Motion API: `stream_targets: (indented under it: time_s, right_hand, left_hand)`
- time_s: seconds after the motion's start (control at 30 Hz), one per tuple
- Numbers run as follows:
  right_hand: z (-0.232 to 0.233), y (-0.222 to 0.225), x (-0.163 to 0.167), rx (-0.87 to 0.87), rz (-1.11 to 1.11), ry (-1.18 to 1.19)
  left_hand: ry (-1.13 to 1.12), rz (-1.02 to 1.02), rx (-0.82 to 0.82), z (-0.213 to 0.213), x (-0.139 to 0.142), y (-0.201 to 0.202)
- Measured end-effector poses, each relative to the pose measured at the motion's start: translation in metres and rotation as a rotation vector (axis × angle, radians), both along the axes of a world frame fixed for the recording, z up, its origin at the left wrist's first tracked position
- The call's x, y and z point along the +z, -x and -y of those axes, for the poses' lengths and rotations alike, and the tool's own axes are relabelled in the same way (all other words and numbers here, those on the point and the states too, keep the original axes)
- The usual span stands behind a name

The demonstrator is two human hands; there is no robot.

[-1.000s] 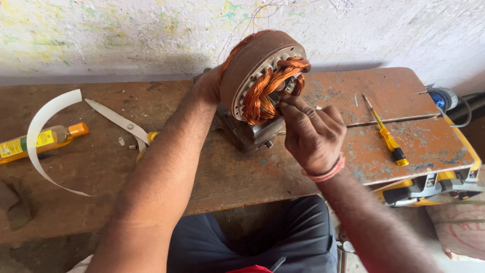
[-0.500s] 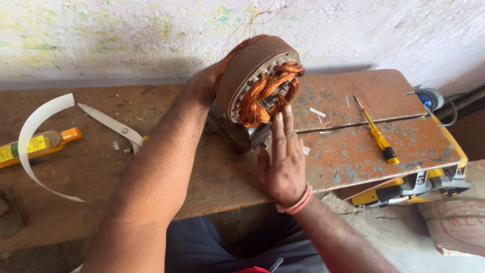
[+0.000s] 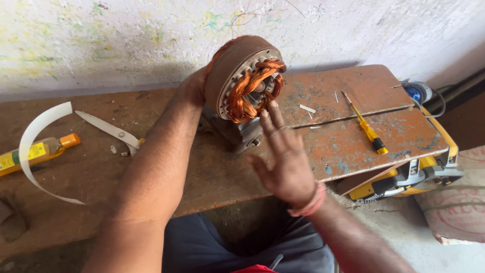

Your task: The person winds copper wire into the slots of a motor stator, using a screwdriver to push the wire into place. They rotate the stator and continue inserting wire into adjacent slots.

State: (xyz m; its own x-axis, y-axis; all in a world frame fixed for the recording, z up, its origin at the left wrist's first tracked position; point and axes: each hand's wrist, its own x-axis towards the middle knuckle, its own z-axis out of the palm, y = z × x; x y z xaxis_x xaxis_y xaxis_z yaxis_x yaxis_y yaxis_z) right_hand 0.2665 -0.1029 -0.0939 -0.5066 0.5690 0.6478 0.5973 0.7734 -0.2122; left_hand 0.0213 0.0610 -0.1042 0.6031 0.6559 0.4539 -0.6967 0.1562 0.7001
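**Stator propped on edge, one hand steadying it**

While the left hand (image 3: 194, 86) grips the back rim of the motor stator (image 3: 242, 76) and holds it up on edge, the right hand (image 3: 285, 162) hovers spread open just in front of it, fingers wide, fingertips near the copper windings (image 3: 247, 91) but holding nothing. The stator stands tilted against a grey metal block (image 3: 242, 134) near the middle of the table (image 3: 76, 167).

Judging by that lean, the heavy ring could roll or tip off the block if the left hand loosens — only one hand is bearing it. The open fingers close to the winding ends could also snag or bend the thin copper wire.

Left of the arms lie a pair of scissors (image 3: 108, 130), a curved white strip (image 3: 35, 151) and, at the table's edge, a yellow bottle (image 3: 30, 154) with an orange cap and a yellow-and-green label. To the right, a yellow-handled screwdriver (image 3: 366, 126) rests on a rusty metal plate (image 3: 353, 146) — beneath it sits a yellow and grey machine (image 3: 404, 177), with a blue plug (image 3: 415, 93) behind.
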Motion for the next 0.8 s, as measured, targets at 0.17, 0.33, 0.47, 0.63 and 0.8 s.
stream_targets:
  time_s: [0.17, 0.33, 0.47, 0.63, 0.8]
  right_hand:
    - [-0.027, -0.01, 0.036, -0.087, -0.422, 0.088]
    - [-0.055, 0.02, 0.046, 0.042, -0.429, 0.236]
    - [-0.055, 0.03, 0.038, 0.069, -0.504, 0.192]
    - [-0.055, 0.034, 0.034, 0.056, -0.514, 0.151]
    - [-0.055, 0.034, 0.036, 0.064, -0.51, 0.175]
  left_hand:
    - [-0.002, 0.012, 0.007, 0.001, -0.001, 0.0]
    - [-0.017, 0.026, 0.006, 0.003, -0.002, 0.0]
    - [-0.038, 0.038, 0.01, 0.007, -0.006, -0.001]
    - [-0.101, 0.038, 0.047, 0.009, -0.008, 0.004]
    - [-0.094, 0.022, 0.035, 0.007, -0.009, 0.005]
